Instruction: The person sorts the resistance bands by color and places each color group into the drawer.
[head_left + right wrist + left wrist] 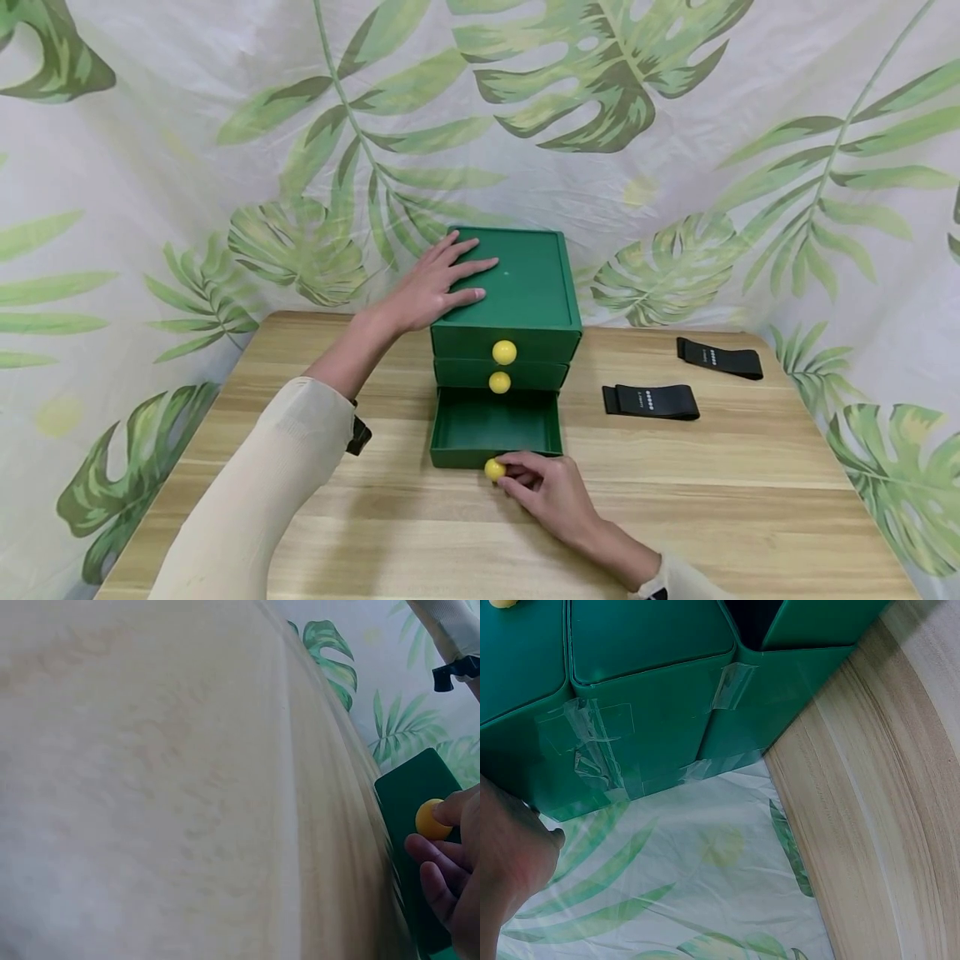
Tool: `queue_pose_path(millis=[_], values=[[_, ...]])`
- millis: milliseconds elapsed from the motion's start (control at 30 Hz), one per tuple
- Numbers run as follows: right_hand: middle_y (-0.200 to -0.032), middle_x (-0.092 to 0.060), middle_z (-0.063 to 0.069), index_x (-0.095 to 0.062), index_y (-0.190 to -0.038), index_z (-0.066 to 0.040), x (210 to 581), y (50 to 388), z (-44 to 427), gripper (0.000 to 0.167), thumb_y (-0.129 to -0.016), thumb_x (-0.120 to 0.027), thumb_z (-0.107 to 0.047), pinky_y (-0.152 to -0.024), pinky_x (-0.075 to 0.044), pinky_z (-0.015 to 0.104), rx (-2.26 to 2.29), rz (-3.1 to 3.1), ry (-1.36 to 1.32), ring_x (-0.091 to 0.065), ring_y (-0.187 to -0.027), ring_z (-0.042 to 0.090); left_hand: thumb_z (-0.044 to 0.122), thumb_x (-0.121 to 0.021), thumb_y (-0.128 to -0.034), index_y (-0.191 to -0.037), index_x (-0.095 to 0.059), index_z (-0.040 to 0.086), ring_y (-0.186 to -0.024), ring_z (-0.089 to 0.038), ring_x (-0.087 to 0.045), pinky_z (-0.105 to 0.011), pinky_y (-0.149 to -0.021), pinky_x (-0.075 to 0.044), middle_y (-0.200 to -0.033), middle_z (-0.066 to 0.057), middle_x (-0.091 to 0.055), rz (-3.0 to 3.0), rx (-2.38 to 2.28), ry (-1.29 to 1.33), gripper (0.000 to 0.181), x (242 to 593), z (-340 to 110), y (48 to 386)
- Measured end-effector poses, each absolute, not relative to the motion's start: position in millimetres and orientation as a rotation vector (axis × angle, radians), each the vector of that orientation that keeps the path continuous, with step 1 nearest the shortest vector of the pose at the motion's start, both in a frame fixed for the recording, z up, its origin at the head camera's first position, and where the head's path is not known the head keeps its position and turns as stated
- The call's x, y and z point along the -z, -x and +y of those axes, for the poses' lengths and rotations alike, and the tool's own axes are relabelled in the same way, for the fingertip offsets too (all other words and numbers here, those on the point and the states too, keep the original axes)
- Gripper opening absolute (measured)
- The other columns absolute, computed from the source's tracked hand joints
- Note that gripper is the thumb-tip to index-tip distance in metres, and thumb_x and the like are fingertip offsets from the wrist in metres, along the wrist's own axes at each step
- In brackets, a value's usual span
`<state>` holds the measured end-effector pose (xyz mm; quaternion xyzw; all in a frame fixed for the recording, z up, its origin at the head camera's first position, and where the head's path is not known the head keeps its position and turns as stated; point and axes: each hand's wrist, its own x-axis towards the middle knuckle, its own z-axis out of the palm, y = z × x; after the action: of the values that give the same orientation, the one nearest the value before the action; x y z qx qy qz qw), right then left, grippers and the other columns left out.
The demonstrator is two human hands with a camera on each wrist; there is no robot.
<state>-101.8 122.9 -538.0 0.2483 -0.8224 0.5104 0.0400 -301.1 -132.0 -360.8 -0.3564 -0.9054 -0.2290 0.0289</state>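
A green cabinet (517, 283) of three stacked drawers with round yellow knobs stands at the table's back. Its bottom drawer (491, 421) is pulled out, and the inside looks bare. My left hand (435, 287) rests on the left of the cabinet's top, fingers spread. With thumb and fingers my right hand (551, 496) pinches the bottom drawer's yellow knob (494, 470). The right wrist view shows the same knob (433, 820) between thumb and fingers of the right hand (461, 862). Clear tape (592, 742) runs along the cabinet's side in the left wrist view, beside the left hand (514, 851).
Two black folded bands lie right of the cabinet, one nearer (651, 402) and one farther back (720, 358). The wooden table (675, 492) ends against a leaf-patterned cloth (660, 183) behind and at both sides. The upper two drawers are closed.
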Motion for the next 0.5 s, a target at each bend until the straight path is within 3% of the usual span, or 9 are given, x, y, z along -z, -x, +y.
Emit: queue_pose_path(millis=[500], values=[[-0.102, -0.081, 0.001, -0.078, -0.119, -0.010, 539.0, 85.2, 128.2, 0.025, -0.094, -0.082, -0.008, -0.065, -0.061, 0.023, -1.585, -2.538, -0.841, -0.074, -0.082, 0.003, 0.041, -0.055, -0.1106, -0.164, -0.044, 0.021, -0.164, -0.039, 0.002, -0.063, -0.129, -0.003, -0.176, -0.016, -0.020, -2.782, 0.701, 1.106, 0.058, 361.9, -132.0, 303.2]])
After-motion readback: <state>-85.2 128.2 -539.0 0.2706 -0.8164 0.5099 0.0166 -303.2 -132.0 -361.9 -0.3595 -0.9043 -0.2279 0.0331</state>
